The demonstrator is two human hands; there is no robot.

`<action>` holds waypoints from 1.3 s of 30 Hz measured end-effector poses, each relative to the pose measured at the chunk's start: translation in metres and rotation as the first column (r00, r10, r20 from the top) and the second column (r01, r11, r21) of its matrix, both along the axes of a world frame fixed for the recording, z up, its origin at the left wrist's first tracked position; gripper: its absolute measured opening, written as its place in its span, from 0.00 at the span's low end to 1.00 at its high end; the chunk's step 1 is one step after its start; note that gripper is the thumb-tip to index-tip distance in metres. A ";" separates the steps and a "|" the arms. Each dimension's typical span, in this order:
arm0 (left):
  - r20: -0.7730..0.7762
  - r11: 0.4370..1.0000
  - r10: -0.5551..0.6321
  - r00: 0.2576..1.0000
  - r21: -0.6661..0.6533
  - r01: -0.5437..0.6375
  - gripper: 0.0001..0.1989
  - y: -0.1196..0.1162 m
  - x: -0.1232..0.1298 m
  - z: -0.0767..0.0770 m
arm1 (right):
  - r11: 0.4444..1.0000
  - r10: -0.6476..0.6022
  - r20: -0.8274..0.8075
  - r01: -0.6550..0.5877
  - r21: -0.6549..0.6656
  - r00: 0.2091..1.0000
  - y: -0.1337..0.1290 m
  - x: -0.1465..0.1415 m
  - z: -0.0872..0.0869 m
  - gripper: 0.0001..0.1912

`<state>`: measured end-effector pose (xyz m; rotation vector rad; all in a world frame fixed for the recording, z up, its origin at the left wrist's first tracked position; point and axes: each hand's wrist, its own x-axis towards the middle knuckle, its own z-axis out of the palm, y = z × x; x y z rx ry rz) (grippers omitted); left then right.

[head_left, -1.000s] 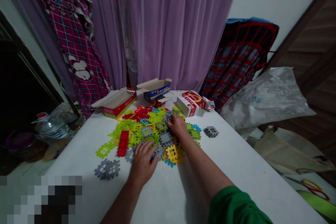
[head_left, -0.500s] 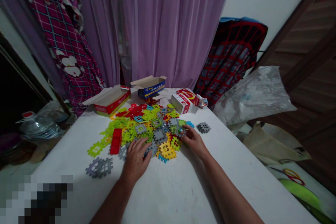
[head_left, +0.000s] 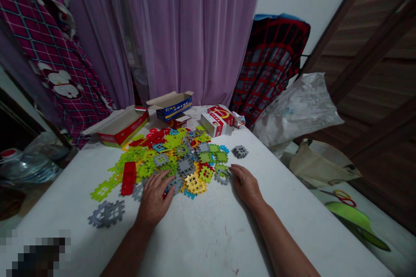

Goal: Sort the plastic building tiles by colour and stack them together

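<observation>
A spread-out heap of interlocking plastic building tiles [head_left: 185, 165] in green, grey, yellow, red and blue covers the middle of the white table. My left hand [head_left: 155, 199] rests at the heap's near edge, fingers loosely spread over some grey tiles, gripping none that I can see. Just right of the heap, my right hand [head_left: 246, 185] is low over the table with its fingers stretched out. Nothing shows in it, and a grey tile [head_left: 222, 177] lies by its fingertips. Left of my left hand is a red block-like piece [head_left: 129, 178].
Two joined grey tiles [head_left: 106, 214] lie at the left, and a small grey stack [head_left: 239, 152] at the right. Along the back stand an open red box [head_left: 125, 127], a blue box [head_left: 174, 109] and a white-and-red box [head_left: 212, 124]. Scissors [head_left: 341, 197] are beyond the right edge.
My right hand has drawn back to the right, off the heap, and the grey tile it was touching lies apart from it. My left hand stays in place. The view has turned rightward.
</observation>
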<state>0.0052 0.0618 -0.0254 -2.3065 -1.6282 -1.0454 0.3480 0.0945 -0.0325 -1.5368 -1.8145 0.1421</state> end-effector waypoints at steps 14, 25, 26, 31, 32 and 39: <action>0.014 1.000 -0.014 1.000 0.003 0.014 0.15 0.000 0.000 -0.001 | 0.985 0.066 0.199 -0.032 -0.172 0.978 -0.027 -0.001 0.017 0.18; 0.009 0.999 -0.027 1.000 0.018 0.026 0.15 0.000 0.000 0.000 | 0.993 0.072 0.185 -0.052 -0.109 0.980 -0.024 0.000 0.008 0.12; 0.011 1.000 -0.026 1.000 0.013 0.026 0.15 0.000 0.000 0.000 | 0.994 0.065 0.183 -0.046 -0.104 0.981 -0.024 0.000 0.008 0.13; 0.012 0.999 -0.030 0.999 0.012 0.030 0.16 0.000 -0.001 0.001 | 0.993 0.098 0.234 -0.081 -0.081 0.967 -0.021 -0.003 0.010 0.28; 0.008 0.999 -0.034 0.999 0.018 0.034 0.16 0.000 -0.001 0.001 | 0.991 0.119 0.253 -0.100 -0.084 0.960 -0.019 -0.005 0.011 0.29; -0.018 0.999 -0.024 1.000 0.034 0.025 0.15 0.001 -0.001 0.000 | 0.986 0.151 0.246 -0.130 -0.101 0.957 -0.011 -0.011 0.011 0.22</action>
